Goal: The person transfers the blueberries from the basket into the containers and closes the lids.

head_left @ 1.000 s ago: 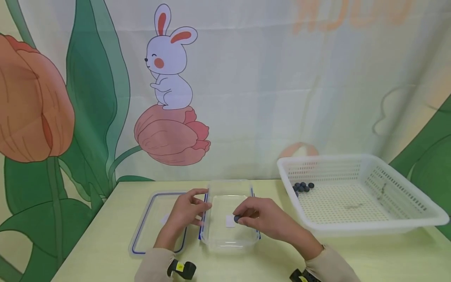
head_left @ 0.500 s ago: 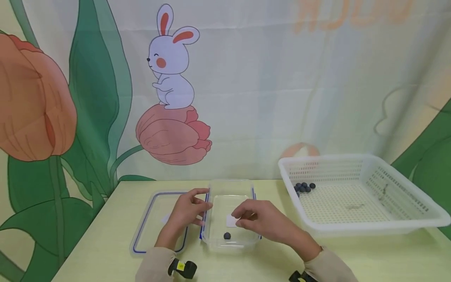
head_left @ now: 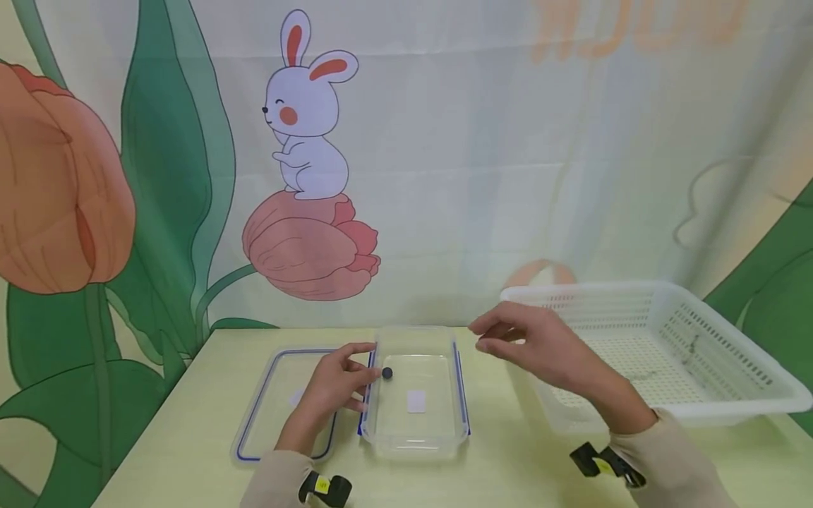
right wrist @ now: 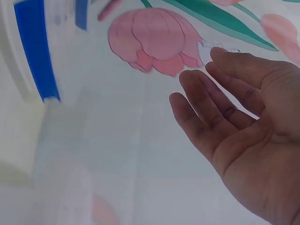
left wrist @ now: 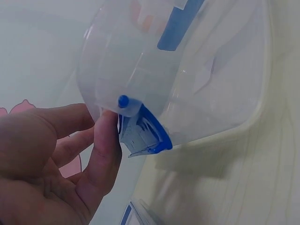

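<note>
A clear food storage container (head_left: 416, 441) with blue side clips stands on the table, a small white label on its floor. One blueberry (head_left: 387, 373) lies inside it, near the left wall. My left hand (head_left: 336, 381) grips the container's left rim, thumb and fingers on either side of the wall; the left wrist view has this hand (left wrist: 61, 154) close by a blue clip (left wrist: 145, 131). My right hand (head_left: 543, 346) hovers between the container and the white basket (head_left: 673, 409), fingers loosely bent, holding nothing. Its palm and spread fingertips are bare in the right wrist view.
A clear lid (head_left: 254, 423) with a blue seal lies flat left of the container, partly under my left forearm. The perforated basket stands at the right; my right hand covers its left corner. A printed curtain (head_left: 444, 176) hangs behind the table (head_left: 178, 437).
The right hand released the blueberry into the container, and the berry rolled to the left wall. Then that hand moved up and right towards the basket. The left hand stayed put.
</note>
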Action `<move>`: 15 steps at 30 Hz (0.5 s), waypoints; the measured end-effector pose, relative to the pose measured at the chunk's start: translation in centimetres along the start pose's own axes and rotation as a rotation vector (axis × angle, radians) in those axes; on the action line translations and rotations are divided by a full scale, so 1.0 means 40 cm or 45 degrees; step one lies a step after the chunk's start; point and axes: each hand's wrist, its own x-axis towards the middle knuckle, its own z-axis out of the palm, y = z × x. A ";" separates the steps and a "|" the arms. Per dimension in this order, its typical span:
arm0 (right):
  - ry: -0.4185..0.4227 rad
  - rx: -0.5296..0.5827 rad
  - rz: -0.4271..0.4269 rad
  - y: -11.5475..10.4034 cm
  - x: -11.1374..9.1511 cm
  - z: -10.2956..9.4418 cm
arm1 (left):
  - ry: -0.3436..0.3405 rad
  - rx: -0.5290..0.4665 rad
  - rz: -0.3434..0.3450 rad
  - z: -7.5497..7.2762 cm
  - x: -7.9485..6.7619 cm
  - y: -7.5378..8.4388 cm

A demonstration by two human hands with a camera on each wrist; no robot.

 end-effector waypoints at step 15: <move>-0.005 -0.238 0.152 0.112 0.048 -0.215 | 0.020 0.015 -0.008 0.001 0.003 -0.008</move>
